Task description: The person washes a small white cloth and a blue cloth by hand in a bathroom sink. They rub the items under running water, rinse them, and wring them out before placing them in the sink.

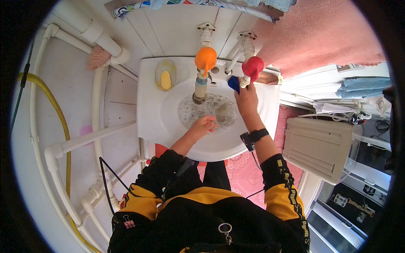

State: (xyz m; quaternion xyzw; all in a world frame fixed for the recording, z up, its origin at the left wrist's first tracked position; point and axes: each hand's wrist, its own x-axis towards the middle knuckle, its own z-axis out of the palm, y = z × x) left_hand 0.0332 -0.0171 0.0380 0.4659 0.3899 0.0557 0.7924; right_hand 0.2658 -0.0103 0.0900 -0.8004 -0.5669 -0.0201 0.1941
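My left hand hovers over the basin of a white washbasin, at the near edge of foamy water. Its fingers are loosely curled, slightly apart, and nothing shows in them. My right hand is up at the spout of the tap with a red handle. It grips a dark blue cloth or sponge at its thumb side; some fingers are hidden by the spout. A second tap with an orange handle points down into the foam. A greyish patch in the water cannot be identified.
Yellow soap lies in a soap dish on the basin's back left corner. A pink towel hangs at the upper right. White pipes and a yellow hose run along the left. A beige lidded appliance stands at right.
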